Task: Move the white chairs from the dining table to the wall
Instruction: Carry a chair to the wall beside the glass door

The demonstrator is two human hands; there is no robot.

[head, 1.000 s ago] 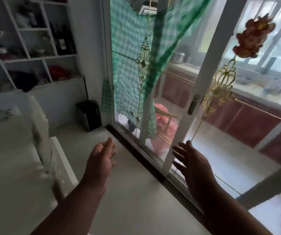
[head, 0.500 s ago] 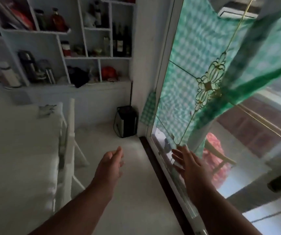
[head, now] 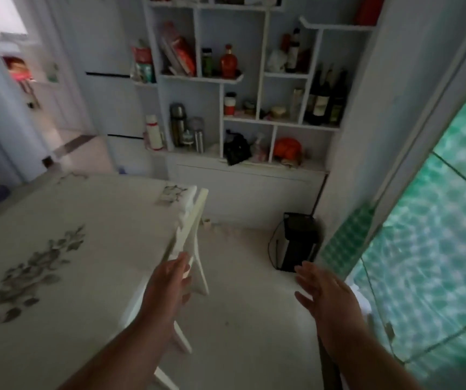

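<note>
A white chair point(head: 191, 220) stands pushed in against the right side of the dining table point(head: 57, 249), which wears a pale cloth with grey flower prints. Only the chair's back rail and legs show. My left hand point(head: 169, 285) hovers open just in front of the near end of the chair's back; I cannot tell whether it touches. My right hand point(head: 324, 294) is open with fingers spread, out over the bare floor to the right of the chair, holding nothing.
A white shelf unit point(head: 243, 85) with bottles and flasks fills the far wall above a low cabinet. A black box point(head: 296, 243) with a cord sits on the floor in the corner. A glass door with green checked cloth point(head: 437, 235) runs along the right. A doorway point(head: 43, 108) opens at far left.
My view has swung left from the glass door to the table and shelves. Both hands stayed open; the left one has come close to the chair's back.
</note>
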